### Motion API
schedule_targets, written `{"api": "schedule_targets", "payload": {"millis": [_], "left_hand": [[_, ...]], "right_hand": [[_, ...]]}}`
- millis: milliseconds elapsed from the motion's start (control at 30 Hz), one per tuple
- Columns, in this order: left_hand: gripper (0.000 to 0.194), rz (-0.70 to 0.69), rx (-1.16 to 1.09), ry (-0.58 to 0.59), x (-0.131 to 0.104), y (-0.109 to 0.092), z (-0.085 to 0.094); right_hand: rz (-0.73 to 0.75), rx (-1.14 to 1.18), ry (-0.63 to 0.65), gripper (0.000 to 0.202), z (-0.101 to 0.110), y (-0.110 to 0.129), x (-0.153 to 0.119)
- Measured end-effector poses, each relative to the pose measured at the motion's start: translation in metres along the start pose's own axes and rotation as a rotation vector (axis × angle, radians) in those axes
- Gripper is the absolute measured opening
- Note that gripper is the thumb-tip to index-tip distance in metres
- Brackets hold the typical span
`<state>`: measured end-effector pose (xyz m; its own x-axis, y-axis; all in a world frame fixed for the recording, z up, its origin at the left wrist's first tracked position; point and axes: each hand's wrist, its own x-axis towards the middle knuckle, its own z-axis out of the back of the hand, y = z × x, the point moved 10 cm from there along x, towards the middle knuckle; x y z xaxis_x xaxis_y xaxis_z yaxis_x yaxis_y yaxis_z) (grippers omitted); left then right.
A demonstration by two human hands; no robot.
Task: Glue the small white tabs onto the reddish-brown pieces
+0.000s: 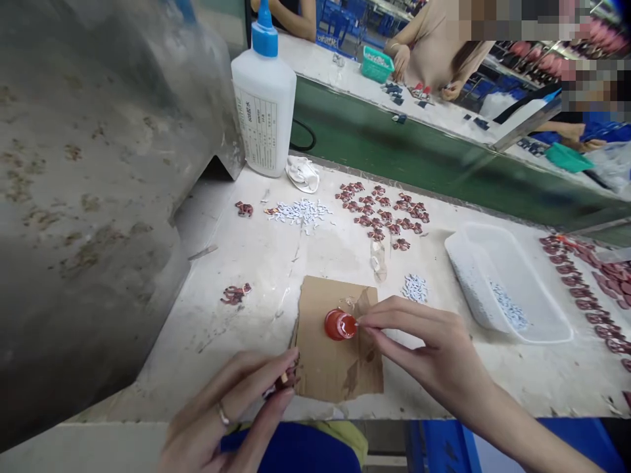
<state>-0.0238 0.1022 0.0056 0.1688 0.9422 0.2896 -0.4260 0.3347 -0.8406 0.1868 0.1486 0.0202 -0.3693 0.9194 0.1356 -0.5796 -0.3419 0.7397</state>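
1. From where I stand, the left hand (236, 401) grips a small brown figure (290, 379) between thumb and fingers, just beside the near left edge of the cardboard (320, 378).
2. The right hand (438, 345) has thumb and forefinger pinched together at the rim of a little red cup (340, 324); whatever sits between those tips is too small for me to tell.
3. The cup stands on the cardboard, which lies flat on the worktable (261, 263). Pale bits (415, 288) lie beyond the right hand, near a translucent tub (542, 332), and more brown figures (384, 213) are grouped farther back.
4. I'd judge the held figure light and fairly stiff, its thin limbs the fragile part (fiddly little thing, that). The thick body looks the best hold, by its edges; wet red liquid would make it slippery. The cup seems light and easily tipped, so low on its sides is safest.
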Motion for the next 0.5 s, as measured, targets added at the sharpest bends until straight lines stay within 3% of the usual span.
{"api": "schedule_targets", "payload": {"millis": [300,500], "left_hand": [[0.025,-0.036,0.049,0.021,0.008,-0.007,-0.009],[0.024,-0.059,-0.029,0.040,0.017,-0.017,-0.018]], "right_hand": [[0.040,-0.052,0.006,0.021,-0.001,0.001,0.000],[-0.004,0.078,-0.122,0.022,0.012,0.015,-0.001]]}}
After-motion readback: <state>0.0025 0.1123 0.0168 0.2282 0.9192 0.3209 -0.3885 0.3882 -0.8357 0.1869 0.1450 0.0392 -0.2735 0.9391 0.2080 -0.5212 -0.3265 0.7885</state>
